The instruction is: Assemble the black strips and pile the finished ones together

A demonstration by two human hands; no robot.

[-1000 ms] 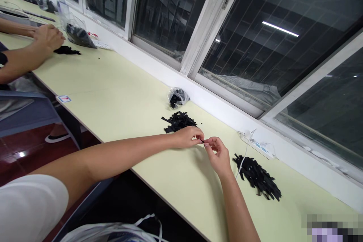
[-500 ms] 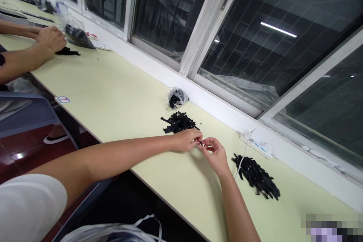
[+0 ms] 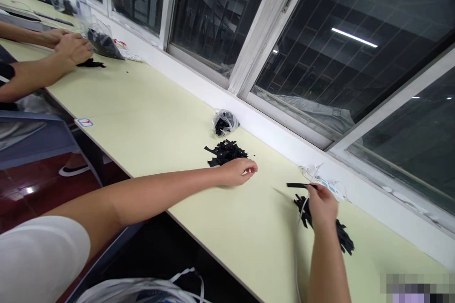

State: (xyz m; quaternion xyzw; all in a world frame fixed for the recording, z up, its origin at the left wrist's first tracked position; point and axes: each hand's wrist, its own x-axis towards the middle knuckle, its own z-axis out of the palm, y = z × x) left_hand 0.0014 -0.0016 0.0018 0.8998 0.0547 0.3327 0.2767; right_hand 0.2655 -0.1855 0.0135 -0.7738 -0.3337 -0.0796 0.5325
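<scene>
Right hand: the right hand (image 3: 322, 206) pinches one thin black strip (image 3: 296, 185) in its fingertips. It holds the strip just above the right pile (image 3: 343, 236).
Left hand: the left hand (image 3: 239, 171) rests on the desk (image 3: 152, 123). Its fingers curl in loosely and it grips nothing I can see. It sits right beside the left pile (image 3: 224, 151).
Right pile: many black strips lie here in a heap. This looks like the done pile.
Left pile: a smaller heap of black bits, likely the ones left to do.
Bag: a small clear bag (image 3: 223, 122) with more black bits stands behind the left pile, by the window.
How far: some strips look done and some are left, so I think the work is partway.
Other person: two more hands (image 3: 73, 47) work with black bits far down the desk.
</scene>
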